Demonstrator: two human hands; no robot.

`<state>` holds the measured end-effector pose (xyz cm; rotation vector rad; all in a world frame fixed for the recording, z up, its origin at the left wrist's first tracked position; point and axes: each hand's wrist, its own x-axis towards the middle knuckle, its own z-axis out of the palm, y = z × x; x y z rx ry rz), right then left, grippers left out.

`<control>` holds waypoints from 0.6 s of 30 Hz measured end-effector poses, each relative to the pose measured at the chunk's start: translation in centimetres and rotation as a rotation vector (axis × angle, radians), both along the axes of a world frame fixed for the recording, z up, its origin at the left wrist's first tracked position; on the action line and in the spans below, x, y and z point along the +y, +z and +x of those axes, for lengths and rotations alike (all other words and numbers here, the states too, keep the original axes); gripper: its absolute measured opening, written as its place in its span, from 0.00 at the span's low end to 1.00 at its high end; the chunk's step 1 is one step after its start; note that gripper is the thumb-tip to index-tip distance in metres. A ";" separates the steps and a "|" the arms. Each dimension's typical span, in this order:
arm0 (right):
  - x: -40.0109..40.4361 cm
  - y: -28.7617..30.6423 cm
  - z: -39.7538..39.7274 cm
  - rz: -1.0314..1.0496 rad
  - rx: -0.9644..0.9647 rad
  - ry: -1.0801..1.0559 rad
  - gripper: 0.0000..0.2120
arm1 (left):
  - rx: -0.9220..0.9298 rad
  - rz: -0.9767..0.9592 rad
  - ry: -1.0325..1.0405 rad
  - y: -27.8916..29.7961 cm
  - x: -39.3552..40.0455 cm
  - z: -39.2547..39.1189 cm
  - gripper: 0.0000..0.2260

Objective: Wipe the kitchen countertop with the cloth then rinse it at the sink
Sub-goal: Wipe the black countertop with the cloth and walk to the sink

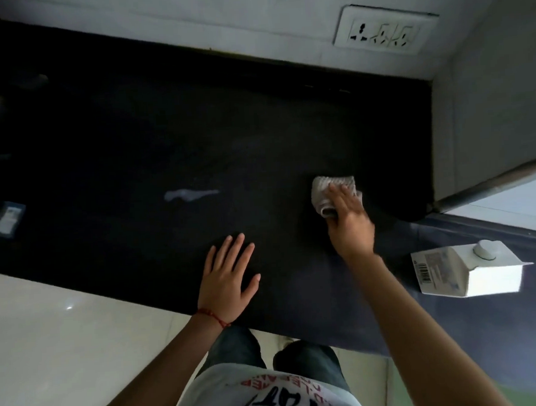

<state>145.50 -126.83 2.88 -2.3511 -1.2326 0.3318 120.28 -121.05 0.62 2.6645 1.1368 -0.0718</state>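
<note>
The black kitchen countertop (163, 130) fills the middle of the view. A white spill (190, 194) lies on it a little left of centre. My right hand (348, 220) presses a folded grey-white cloth (328, 190) flat on the counter, to the right of the spill. My left hand (228, 276) rests palm down with fingers spread near the counter's front edge; a red thread sits on its wrist. No sink is in view.
A white carton with a round cap (466, 270) stands at the right on the counter. A wall socket plate (382, 30) is on the back wall. A side wall (488, 113) bounds the right. A small blue box (0, 218) sits at the left edge.
</note>
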 end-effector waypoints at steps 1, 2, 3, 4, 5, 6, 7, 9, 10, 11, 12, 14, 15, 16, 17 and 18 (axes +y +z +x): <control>-0.1 -0.2 -1.0 0.019 -0.006 -0.016 0.24 | -0.001 0.002 -0.002 0.0 0.0 0.0 0.25; -0.9 -0.5 -2.2 0.034 -0.021 0.024 0.24 | -0.003 0.003 -0.006 -0.1 -0.1 0.0 0.25; -2.0 -0.7 -3.7 0.041 -0.040 0.090 0.24 | -0.006 0.005 -0.009 0.0 0.0 0.0 0.25; -3.3 -1.0 -4.9 0.054 -0.055 0.156 0.24 | -0.009 0.007 -0.010 0.0 0.0 0.0 0.25; -4.3 -1.0 -5.7 0.066 -0.052 0.188 0.23 | -0.015 0.008 -0.008 0.0 0.0 0.0 0.25; -4.6 -1.0 -6.1 0.082 -0.037 0.190 0.21 | -0.023 0.010 -0.004 0.1 0.0 0.1 0.25; -4.4 -0.8 -6.1 0.101 -0.030 0.189 0.20 | -0.032 0.017 0.002 0.0 0.0 0.1 0.26; -3.1 -0.2 -6.0 0.114 -0.037 0.186 0.20 | -0.056 0.021 0.018 0.0 -0.1 -0.1 0.26; -2.1 0.2 -6.1 0.112 -0.033 0.199 0.20 | -0.064 0.019 0.030 0.1 0.0 -0.2 0.25; -1.0 0.7 -6.5 0.112 -0.014 0.221 0.21 | -0.060 0.017 0.044 0.3 0.2 -0.5 0.25; 0.3 1.2 -7.2 0.123 0.009 0.249 0.21 | -0.045 0.015 0.066 0.6 0.5 -0.8 0.25; 3.0 1.9 -8.9 0.153 0.034 0.322 0.22 | -0.017 0.024 0.145 1.2 1.5 -2.2 0.25; 4.4 2.2 -9.9 0.169 0.034 0.357 0.24 | -0.013 0.029 0.199 1.4 2.2 -3.2 0.25; 5.9 2.4 -10.7 0.184 0.036 0.378 0.24 | -0.013 0.031 0.256 1.7 3.0 -4.4 0.25; 7.4 2.5 -11.5 0.197 0.030 0.394 0.24 | -0.013 0.033 0.312 1.8 3.9 -5.6 0.25; 8.8 2.7 -12.2 0.210 0.010 0.405 0.24 | -0.011 0.039 0.362 1.9 4.9 -6.9 0.25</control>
